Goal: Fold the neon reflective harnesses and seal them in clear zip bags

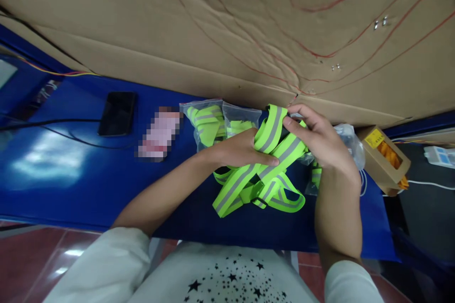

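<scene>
A neon yellow-green reflective strap harness (234, 189) with grey stripes lies bunched over the blue table, its loops crossing and a dark buckle (259, 200) showing near the bottom. My left hand (240, 149) is closed around the crossing straps, thumb on top; its other fingers are mostly hidden behind the band. At the upper end, my right hand (320, 137) pinches the strap between thumb and fingers. Just behind my left hand lie two clear zip bags, the left bag (206, 125) and the right bag (241, 116), with similar neon straps inside. More neon strap (316, 175) shows beside my right wrist.
On the blue table (71, 189) are a black phone (117, 113) with a cable and a pixelated pink item (161, 132). At right sit crumpled clear plastic (350, 144) and a cardboard box (386, 158) holding something orange. A cardboard panel (159, 33) rises behind.
</scene>
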